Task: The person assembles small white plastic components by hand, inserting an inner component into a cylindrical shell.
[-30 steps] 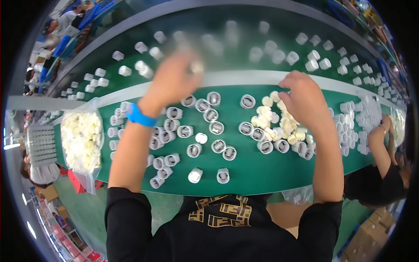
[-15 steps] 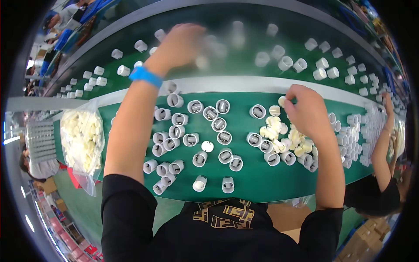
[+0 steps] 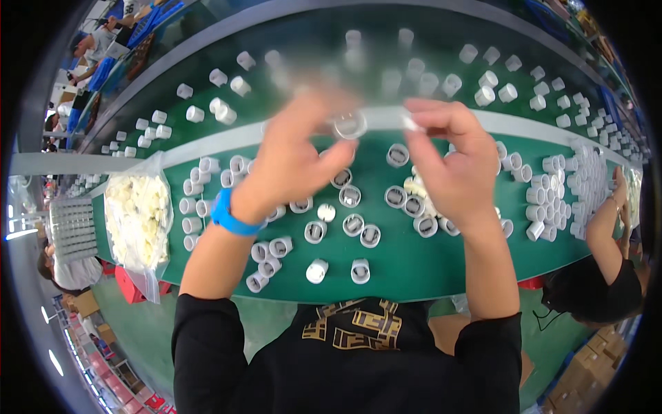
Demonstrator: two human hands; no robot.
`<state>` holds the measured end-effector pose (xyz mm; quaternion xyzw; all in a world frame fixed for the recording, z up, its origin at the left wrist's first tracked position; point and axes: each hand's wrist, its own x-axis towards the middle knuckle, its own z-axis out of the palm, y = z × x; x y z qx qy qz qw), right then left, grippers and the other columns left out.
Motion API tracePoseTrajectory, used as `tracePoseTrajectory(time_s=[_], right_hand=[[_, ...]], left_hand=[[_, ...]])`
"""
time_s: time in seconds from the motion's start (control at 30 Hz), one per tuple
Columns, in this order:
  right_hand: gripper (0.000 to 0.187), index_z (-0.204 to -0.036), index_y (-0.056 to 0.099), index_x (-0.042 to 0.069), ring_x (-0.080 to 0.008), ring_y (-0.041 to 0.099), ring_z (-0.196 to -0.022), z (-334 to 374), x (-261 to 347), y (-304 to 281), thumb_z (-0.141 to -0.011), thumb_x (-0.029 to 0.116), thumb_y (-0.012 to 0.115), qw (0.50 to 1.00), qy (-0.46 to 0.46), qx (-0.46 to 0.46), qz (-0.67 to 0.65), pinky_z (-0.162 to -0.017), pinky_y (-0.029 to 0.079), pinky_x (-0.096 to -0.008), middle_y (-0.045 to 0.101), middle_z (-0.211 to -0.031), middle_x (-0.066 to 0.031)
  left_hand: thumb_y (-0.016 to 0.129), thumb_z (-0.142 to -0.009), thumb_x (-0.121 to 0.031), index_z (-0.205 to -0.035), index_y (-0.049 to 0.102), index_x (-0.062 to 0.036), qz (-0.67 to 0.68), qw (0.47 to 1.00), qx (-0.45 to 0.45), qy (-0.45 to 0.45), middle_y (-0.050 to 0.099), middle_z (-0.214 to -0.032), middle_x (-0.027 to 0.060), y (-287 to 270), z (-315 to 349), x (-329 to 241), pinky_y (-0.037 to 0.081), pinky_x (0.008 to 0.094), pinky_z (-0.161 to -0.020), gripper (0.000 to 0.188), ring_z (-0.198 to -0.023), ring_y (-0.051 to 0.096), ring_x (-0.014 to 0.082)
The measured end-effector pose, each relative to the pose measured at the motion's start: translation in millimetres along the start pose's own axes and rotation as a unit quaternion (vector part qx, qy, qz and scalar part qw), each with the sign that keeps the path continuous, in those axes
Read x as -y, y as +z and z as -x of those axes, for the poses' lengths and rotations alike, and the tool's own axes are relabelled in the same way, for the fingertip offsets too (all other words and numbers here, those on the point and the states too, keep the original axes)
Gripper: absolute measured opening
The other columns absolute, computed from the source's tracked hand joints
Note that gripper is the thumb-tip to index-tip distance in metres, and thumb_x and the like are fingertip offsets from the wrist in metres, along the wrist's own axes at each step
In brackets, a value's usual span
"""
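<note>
My left hand (image 3: 296, 155), with a blue wristband (image 3: 231, 214), holds a white plastic cup (image 3: 350, 125) between thumb and fingers above the rail. The cup is blurred, so its inside is unclear. Facing it from the right, my right hand (image 3: 455, 162) pinches a small white piece (image 3: 412, 123), mostly covered by the fingertips. Under that hand lies a heap of cream plastic pieces (image 3: 416, 188), largely hidden. One round cream cap (image 3: 326, 212) lies alone on the green table. Around it stand several white cups (image 3: 354, 225) with metallic parts inside; one nearby cup (image 3: 317, 270) shows a cream top.
A clear bag of cream pieces (image 3: 138, 224) lies at the table's left. Beyond the pale rail (image 3: 510, 123), more white cups (image 3: 486, 79) stand on a green belt. Grouped cups (image 3: 545, 196) fill the right, beside a co-worker's arm (image 3: 607, 214). A grey rack (image 3: 74, 228) is far left.
My left hand has come back from the far belt with a cup in its grasp. My right hand has risen from the cream heap toward it, pinching a small white piece.
</note>
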<state>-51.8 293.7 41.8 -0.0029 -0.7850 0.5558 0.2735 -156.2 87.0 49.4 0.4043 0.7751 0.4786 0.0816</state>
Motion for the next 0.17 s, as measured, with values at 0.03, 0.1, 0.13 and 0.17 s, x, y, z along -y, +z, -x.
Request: tracePoseTrajectory(time_s=[0.03, 0.1, 0.13, 0.17], right_hand=[[0.014, -0.102, 0.070, 0.001, -0.0136, 0.071, -0.091, 7, 7, 5, -0.088, -0.001, 0.073, 1.000, 0.006, 0.003, 0.001, -0.083, 0.055, -0.0261, 0.077, -0.108, -0.0103], [0.015, -0.103, 0.070, 0.001, -0.0155, 0.073, -0.088, 21, 23, 14, -0.089, -0.002, 0.072, 0.997, -0.009, 0.074, 0.022, -0.079, 0.057, -0.0268, 0.077, -0.113, -0.0131], [0.018, -0.107, 0.071, 0.001, -0.0181, 0.074, -0.086, 32, 26, 17, -0.089, -0.002, 0.072, 0.997, 0.004, 0.080, -0.018, -0.077, 0.058, -0.0284, 0.075, -0.119, -0.0159], [0.021, -0.109, 0.073, 0.002, -0.0204, 0.075, -0.093, 39, 25, 20, -0.088, 0.002, 0.076, 0.996, -0.014, 0.080, -0.034, -0.084, 0.060, -0.0320, 0.075, -0.120, -0.0153]], left_hand=[[0.071, -0.082, 0.005, -0.130, 0.063, -0.0020, 0.033, 0.999, -0.004, -0.008, 0.061, -0.127, 0.0107, 9, 15, -9, 0.057, 0.0335, -0.097, 0.048, -0.116, 0.064, 0.0205], [0.072, -0.085, 0.005, -0.133, 0.061, -0.0023, 0.055, 0.998, -0.006, -0.013, 0.058, -0.140, 0.0132, 17, 38, -18, 0.056, 0.0335, -0.100, 0.050, -0.125, 0.062, 0.0235], [0.073, -0.086, 0.003, -0.135, 0.061, -0.0047, 0.087, 0.996, -0.024, -0.021, 0.058, -0.140, 0.0138, 22, 48, -20, 0.056, 0.0340, -0.100, 0.051, -0.126, 0.062, 0.0246], [0.075, -0.086, 0.002, -0.136, 0.061, -0.0071, 0.115, 0.992, -0.045, -0.027, 0.058, -0.140, 0.0145, 23, 57, -19, 0.056, 0.0345, -0.101, 0.052, -0.126, 0.062, 0.0257]])
